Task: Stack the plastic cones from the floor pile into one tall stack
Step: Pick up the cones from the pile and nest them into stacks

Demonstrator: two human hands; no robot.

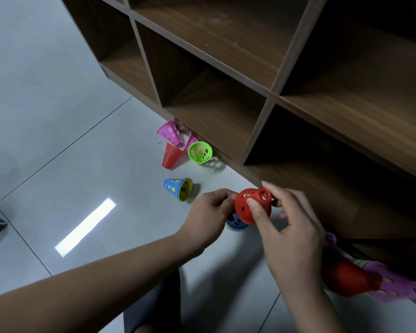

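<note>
The dark brown wooden cubby shelf (298,97) closes off the right, its base edge just beside the hands, while pale grey floor tiles (58,140) lie open to the left. A red plastic cone pierced with round holes (244,207) is held above the floor, over a blue perforated plastic cone (235,224). The right hand (291,227) curls round it with the thumb pressed on its side, and the left hand (211,212) grips its left edge with curled fingers.

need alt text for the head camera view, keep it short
A left hand and a right hand together grip a red cone with holes above a grey tiled floor. Further off, a blue-and-yellow cone, a green cone and a pink cone lie loose in front of a dark wooden shelf unit.
</note>
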